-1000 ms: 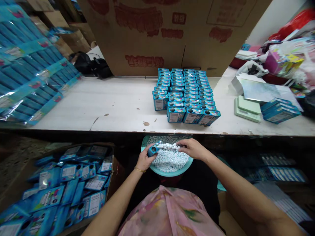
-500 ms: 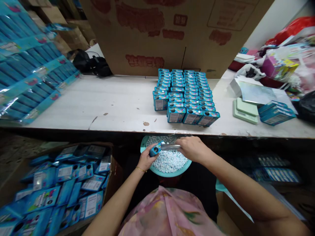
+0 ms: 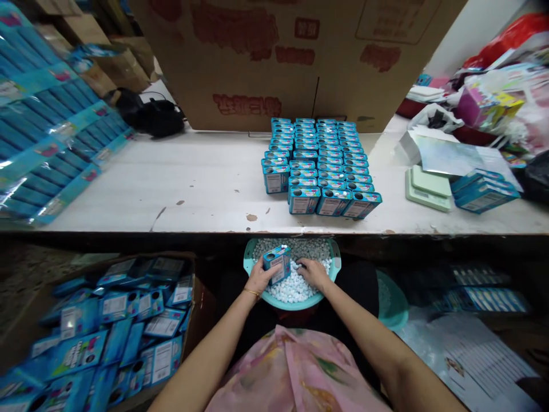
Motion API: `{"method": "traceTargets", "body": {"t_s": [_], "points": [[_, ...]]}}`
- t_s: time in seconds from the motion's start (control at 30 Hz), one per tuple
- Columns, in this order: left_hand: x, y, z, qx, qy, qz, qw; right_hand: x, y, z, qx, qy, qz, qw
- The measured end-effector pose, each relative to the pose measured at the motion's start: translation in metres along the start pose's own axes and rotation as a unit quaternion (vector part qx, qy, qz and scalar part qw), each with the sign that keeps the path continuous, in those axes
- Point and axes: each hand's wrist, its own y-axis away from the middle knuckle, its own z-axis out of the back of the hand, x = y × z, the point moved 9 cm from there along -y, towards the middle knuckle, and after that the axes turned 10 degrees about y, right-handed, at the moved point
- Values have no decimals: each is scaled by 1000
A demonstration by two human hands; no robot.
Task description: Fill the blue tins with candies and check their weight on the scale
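My left hand (image 3: 259, 277) grips a small flat blue tin (image 3: 277, 264) upright over a turquoise basin (image 3: 250, 260). A few white pellets show at the tin's top. Small round white pellets (image 3: 295, 288) fill the basin. At the right of the tin, my right hand (image 3: 316, 273) reaches down into the pellets with curled fingers. Its fingertips are partly hidden, and whatever they hold cannot be made out. The clear tube seen earlier is out of sight.
Rows of upright blue tins (image 3: 323, 166) stand on the white table (image 3: 206, 189) before a large cardboard box (image 3: 291, 68). A pale green scale (image 3: 429, 186) and more blue tins (image 3: 484, 191) sit at right. A carton (image 3: 189, 320) of blue tins stands at lower left.
My right hand has dropped into the pellets, and the clear tube it held beside the tin no longer shows. My left hand has turned the tin more upright.
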Motion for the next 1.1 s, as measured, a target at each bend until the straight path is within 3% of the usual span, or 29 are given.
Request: {"method": "traceTargets", "body": {"t_s": [0.17, 0.3, 0.43, 0.57, 0.73, 0.87, 0.97, 1.1], "points": [[-30, 15, 29, -19, -23, -43, 999, -22, 4, 14, -39, -156, 31, 987], [-51, 22, 46, -40, -134, -90, 986, -27, 21, 57, -76, -177, 78, 978], [-52, 18, 27, -8, -191, -120, 974, -2, 39, 109, -63, -107, 137, 983], [-50, 15, 5, 25, -210, -152, 965, 32, 47, 139, -20, 54, 148, 987], [-51, 15, -2, 42, -241, -167, 955, 68, 54, 154, -21, 209, 147, 967], [-53, 16, 2, 39, -247, -180, 951, 81, 61, 159, -33, 250, 151, 956], [-55, 19, 8, 37, -246, -193, 949, 75, 66, 164, -36, 232, 148, 961], [-66, 27, 9, 49, -271, -223, 935, 44, 71, 167, -50, 180, 120, 975]]}}
